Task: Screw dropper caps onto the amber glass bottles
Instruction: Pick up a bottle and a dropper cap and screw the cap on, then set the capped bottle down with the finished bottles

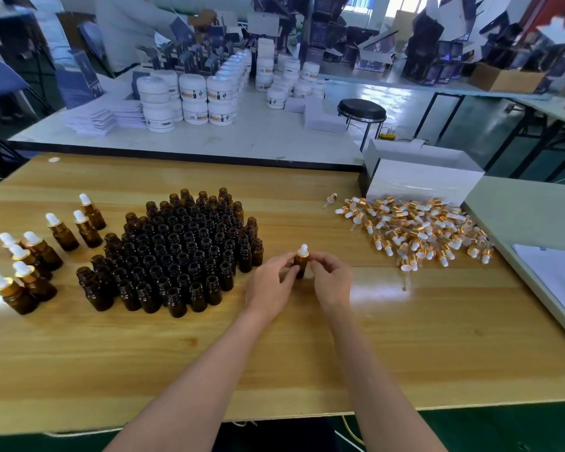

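Two hands meet over one amber bottle [300,267], which stands upright on the wooden table [274,360], just right of the big cluster of open bottles [177,246]. From where I sit, the left hand [269,287] has its thumb and forefinger curled in against the bottle's left side, pinching the glass. The right hand [331,282] comes in from the other side, its fingertips closed on the bottle up near the neck. I cannot tell whether they sit on the gold collar or on the glass below it. A dropper cap [304,250] already sits on this bottle, and its white bulb pokes up clear between the two sets of fingers.

Off to the left, nine capped bottles [30,259] stand in a loose group, well apart from the hands. To the right lies a heap of loose dropper caps [415,230], spilling out in front of a white box [421,181], with a single dropper [330,199] lying just beside the heap. Behind, on a white table [242,138], I see stacked white jars [190,93], and near them a black stool [361,110].
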